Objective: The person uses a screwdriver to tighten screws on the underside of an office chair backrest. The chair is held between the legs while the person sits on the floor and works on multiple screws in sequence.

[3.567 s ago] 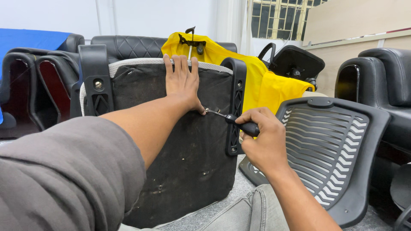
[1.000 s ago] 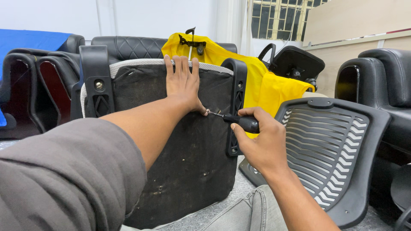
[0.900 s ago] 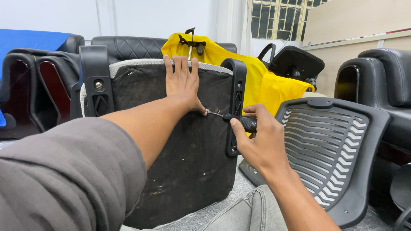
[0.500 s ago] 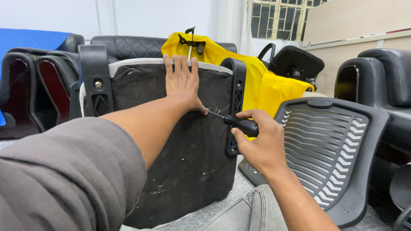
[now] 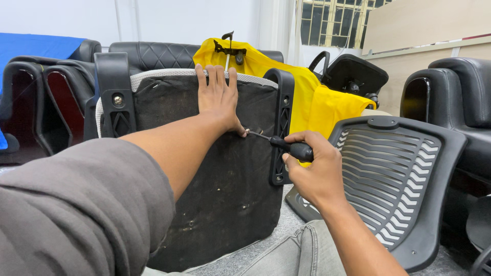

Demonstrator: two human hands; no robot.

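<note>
A chair seat point(image 5: 220, 194) stands on edge in front of me, its dark fabric underside facing me. Black plastic armrest brackets are fixed at its left point(image 5: 114, 94) and right point(image 5: 282, 128) sides. My left hand point(image 5: 219, 97) lies flat on the underside near the top edge, fingers apart and pointing up. My right hand point(image 5: 314, 166) grips a black-handled screwdriver point(image 5: 286, 145). Its metal tip meets the fabric just below my left thumb, left of the right bracket.
A grey ribbed plastic chair back point(image 5: 394, 179) leans at the right. A yellow cloth point(image 5: 307, 97) covers a chair behind the seat. Black padded armchairs stand at the left point(image 5: 46, 102) and far right point(image 5: 455, 102). My jeans-clad knee point(image 5: 291, 253) is at the bottom.
My right hand has turned and shifted slightly on the screwdriver handle, with the tip staying at the same spot. My left hand and the seat have not moved.
</note>
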